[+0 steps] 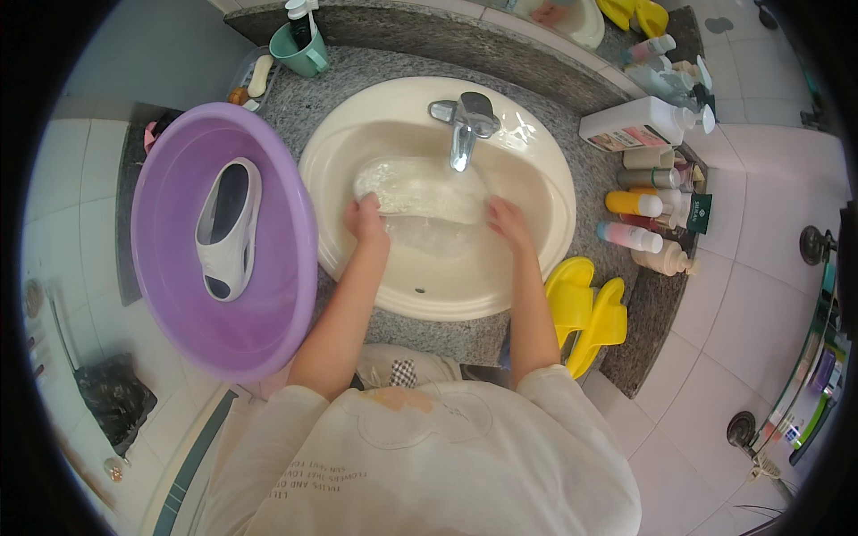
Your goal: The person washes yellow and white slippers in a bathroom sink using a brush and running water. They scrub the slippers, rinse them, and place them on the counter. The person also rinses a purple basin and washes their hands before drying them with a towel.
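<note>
A pale, wet slipper (419, 187) lies lengthwise in the cream washbasin (456, 298), under the spout of the chrome faucet (462, 137). Glare and water blur its surface, and it looks turned sole up. My left hand (366, 218) grips its left end, thumb on top. At the opposite end, my right hand (507, 222) has its fingers bent against the slipper's edge. Some cloudy water shows below it in the bowl. Left of the washbasin, a white slipper with dark grey insole (231, 228) rests in a purple plastic tub (281, 315).
Yellow slides (586, 315) sit on the granite counter (436, 335) by my right forearm. Several bottles and tubes (637, 204) and a white pump bottle (627, 125) line the right side. A green cup (298, 57) and soap dish (260, 77) stand at the back left.
</note>
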Action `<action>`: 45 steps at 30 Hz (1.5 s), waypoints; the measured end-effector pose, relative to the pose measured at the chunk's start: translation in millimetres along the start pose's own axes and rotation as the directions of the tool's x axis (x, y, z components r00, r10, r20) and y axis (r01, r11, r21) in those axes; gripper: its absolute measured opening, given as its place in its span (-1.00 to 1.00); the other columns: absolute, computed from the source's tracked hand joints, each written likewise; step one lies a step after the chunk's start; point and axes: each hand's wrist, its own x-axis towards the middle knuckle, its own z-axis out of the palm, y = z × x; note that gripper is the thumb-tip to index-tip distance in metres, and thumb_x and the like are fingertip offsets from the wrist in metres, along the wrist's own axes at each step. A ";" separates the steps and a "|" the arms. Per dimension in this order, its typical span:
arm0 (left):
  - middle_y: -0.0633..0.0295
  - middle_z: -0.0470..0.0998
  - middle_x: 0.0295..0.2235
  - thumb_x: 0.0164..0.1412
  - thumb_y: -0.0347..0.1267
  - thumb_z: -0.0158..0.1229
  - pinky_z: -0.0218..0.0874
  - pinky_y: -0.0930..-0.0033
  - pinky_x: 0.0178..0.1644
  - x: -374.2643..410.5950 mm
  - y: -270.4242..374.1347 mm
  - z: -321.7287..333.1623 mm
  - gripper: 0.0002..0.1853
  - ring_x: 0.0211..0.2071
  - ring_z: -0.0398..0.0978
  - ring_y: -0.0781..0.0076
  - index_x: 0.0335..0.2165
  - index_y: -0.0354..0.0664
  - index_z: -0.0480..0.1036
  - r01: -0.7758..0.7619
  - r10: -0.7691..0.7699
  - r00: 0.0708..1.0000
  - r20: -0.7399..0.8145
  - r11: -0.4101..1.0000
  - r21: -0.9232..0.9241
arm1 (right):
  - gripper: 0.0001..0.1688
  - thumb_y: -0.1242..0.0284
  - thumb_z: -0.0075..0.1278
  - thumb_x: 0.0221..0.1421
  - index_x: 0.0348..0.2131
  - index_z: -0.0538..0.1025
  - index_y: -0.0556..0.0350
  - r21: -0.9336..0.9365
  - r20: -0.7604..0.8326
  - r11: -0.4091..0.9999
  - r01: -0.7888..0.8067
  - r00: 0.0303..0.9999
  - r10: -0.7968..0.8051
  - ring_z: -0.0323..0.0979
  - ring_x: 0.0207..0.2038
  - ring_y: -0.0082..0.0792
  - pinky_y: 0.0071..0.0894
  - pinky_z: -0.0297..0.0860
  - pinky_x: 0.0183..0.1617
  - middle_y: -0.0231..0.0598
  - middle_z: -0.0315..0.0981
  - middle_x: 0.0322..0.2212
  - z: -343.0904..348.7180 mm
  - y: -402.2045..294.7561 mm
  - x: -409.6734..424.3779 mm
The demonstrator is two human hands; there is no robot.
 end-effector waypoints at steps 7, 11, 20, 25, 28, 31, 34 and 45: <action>0.28 0.33 -0.48 -0.24 -0.57 0.02 0.17 0.47 -0.39 -17.2 0.7 -5.7 -0.82 -0.47 0.32 0.48 -0.49 -0.29 0.30 -0.204 0.208 0.978 -0.025 0.973 0.109 | -0.38 0.10 -0.14 0.17 0.07 0.28 0.12 0.191 0.115 0.981 -0.031 0.993 0.009 0.29 -0.01 -0.33 -0.27 0.39 -0.07 -0.23 0.28 -0.03 18.9 -1.0 4.1; 0.30 0.33 -0.45 -0.21 -0.65 0.02 0.14 0.53 -0.31 -49.2 3.2 -7.4 -0.78 -0.43 0.29 0.54 -0.47 -0.25 0.27 -0.510 0.411 0.848 0.335 0.805 0.304 | -0.20 -0.04 -0.14 0.13 0.09 0.21 0.23 0.269 0.101 0.961 -0.057 0.994 0.031 0.28 0.01 -0.24 -0.21 0.38 -0.06 -0.10 0.21 0.03 27.5 -10.0 -15.5; 0.03 0.31 -0.12 -0.26 -0.82 -0.11 0.16 0.20 0.06 -96.1 20.9 -43.0 -0.64 -0.03 0.32 0.03 -0.44 -0.25 0.34 -0.896 0.261 0.309 0.915 0.404 0.187 | -0.16 -0.08 -0.07 0.06 0.05 0.24 0.25 0.156 0.347 0.948 -0.278 0.914 0.211 0.40 -0.12 -0.32 -0.25 0.40 -0.06 -0.16 0.32 -0.07 16.3 -11.6 -23.5; 0.04 0.28 0.00 -0.19 -0.78 -0.01 0.20 0.31 0.01 -90.2 31.3 -43.1 -0.52 0.01 0.31 0.06 -0.24 -0.17 0.47 -0.870 0.412 0.467 0.782 0.373 0.322 | -0.47 0.21 -0.03 0.13 -0.01 0.29 0.12 0.484 0.404 0.839 -0.250 0.914 0.040 0.44 -0.16 -0.36 -0.31 0.42 -0.06 -0.26 0.37 -0.13 14.6 5.9 -14.4; 0.04 0.27 0.03 -0.11 -0.68 0.12 0.21 0.39 0.01 -76.6 35.4 -50.6 -0.50 -0.02 0.35 0.15 -0.10 -0.21 0.41 -0.844 0.448 0.520 0.727 0.400 0.357 | -0.55 0.33 0.00 0.12 -0.02 0.30 0.06 0.597 0.381 0.769 -0.227 0.924 -0.024 0.42 -0.13 -0.37 -0.30 0.42 -0.03 -0.29 0.36 -0.13 15.2 2.8 -27.9; 0.08 0.31 0.02 0.04 -0.52 0.11 0.21 0.33 0.02 -60.8 10.1 -64.8 -0.51 -0.01 0.34 0.20 0.01 -0.21 0.31 -0.745 0.470 0.607 0.640 0.618 0.253 | -0.55 0.39 0.02 0.11 -0.01 0.28 0.01 0.624 0.390 0.746 -0.233 0.920 -0.038 0.41 -0.11 -0.38 -0.30 0.41 -0.03 -0.32 0.35 -0.11 9.9 5.6 -36.8; 0.17 0.33 0.02 0.22 -0.31 -0.02 0.20 0.25 0.03 -48.0 16.5 -68.0 -0.55 0.02 0.31 0.31 0.06 -0.19 0.20 0.273 -0.290 0.915 0.279 0.957 0.099 | -0.53 0.42 0.03 0.10 0.00 0.27 -0.01 0.603 0.328 0.790 -0.109 0.937 -0.121 0.39 -0.09 -0.39 -0.31 0.41 -0.02 -0.35 0.35 -0.10 6.5 16.5 -47.2; 0.21 0.30 0.03 0.17 -0.42 0.04 0.09 0.18 0.08 -13.2 1.6 -50.4 -0.41 0.04 0.27 0.36 0.15 -0.14 0.08 0.000 -0.157 0.793 0.589 0.966 0.257 | -0.53 0.29 -0.13 0.20 0.06 0.25 0.04 0.721 0.348 0.639 -0.268 0.937 0.000 0.32 0.02 -0.23 -0.13 0.37 0.02 -0.25 0.27 0.03 -17.9 6.2 -66.7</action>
